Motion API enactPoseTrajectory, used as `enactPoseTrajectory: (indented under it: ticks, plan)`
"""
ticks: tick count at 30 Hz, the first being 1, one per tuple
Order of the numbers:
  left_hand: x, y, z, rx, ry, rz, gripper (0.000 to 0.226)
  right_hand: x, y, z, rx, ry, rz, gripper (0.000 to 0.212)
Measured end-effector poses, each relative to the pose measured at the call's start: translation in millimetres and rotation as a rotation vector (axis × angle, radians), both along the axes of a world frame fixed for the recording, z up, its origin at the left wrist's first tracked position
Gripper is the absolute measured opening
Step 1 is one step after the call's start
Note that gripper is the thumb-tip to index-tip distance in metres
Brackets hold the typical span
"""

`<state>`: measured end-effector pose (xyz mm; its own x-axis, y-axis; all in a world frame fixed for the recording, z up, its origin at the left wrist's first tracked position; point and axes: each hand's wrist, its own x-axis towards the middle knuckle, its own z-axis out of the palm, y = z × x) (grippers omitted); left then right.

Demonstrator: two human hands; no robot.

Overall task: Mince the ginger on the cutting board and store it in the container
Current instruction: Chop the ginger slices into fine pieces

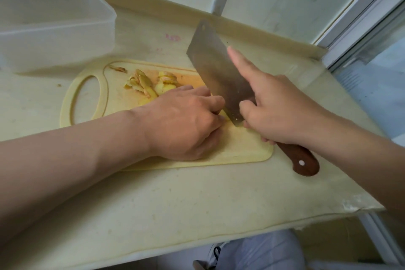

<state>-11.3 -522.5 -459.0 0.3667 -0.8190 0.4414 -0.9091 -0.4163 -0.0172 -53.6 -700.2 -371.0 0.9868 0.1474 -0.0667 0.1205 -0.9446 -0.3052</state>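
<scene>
Head view, the only one there is: the ginger (144,85) sits as a loose pile of yellow slices and peelings at the far end of the cutting board (245,149). One more piece is under the left hand (186,120), mostly hidden, with just a yellow sliver peeking out next to the blade. I'd guess this stuff is light, firm and fibrous, and a bit wet and slidey on the cut faces. So pin it from the top with tucked fingertips rather than squeezing its sides.

The left hand does pretty much that: fingers curled under, knuckles right up against the flat of the cleaver (214,68), pressing the piece down on the board. The right hand (282,107) is wrapped round the cleaver where the blade meets the wooden handle, with the index finger stretched out straight along the blade. The heel of the edge is down at the board.

The clear plastic container (54,22) is on the counter, well apart at far left, and I can't see any ginger in it.
</scene>
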Motion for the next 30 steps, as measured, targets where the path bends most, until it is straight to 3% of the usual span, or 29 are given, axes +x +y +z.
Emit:
enactPoseTrajectory:
  ticks: [4,12,16,24,30]
  plan:
    - [1,-1,-1,0.015,0.01,0.009,0.047,-28,-16,-7,0.033,-0.072,-0.052,0.095]
    - [1,-1,0,-0.005,0.001,-0.009,0.044,-6,-6,11,-0.072,0.139,-0.014,0.097]
    - [0,-1,1,-0.005,-0.008,-0.015,0.048,11,7,5,-0.051,0.071,-0.001,0.101]
    - [3,0,-2,-0.012,0.041,0.007,0.049,-34,-16,-4,-0.011,-0.029,-0.022,0.094]
    - [3,-1,0,-0.026,0.06,-0.003,0.052,-3,-2,10,-0.095,0.115,0.017,0.098]
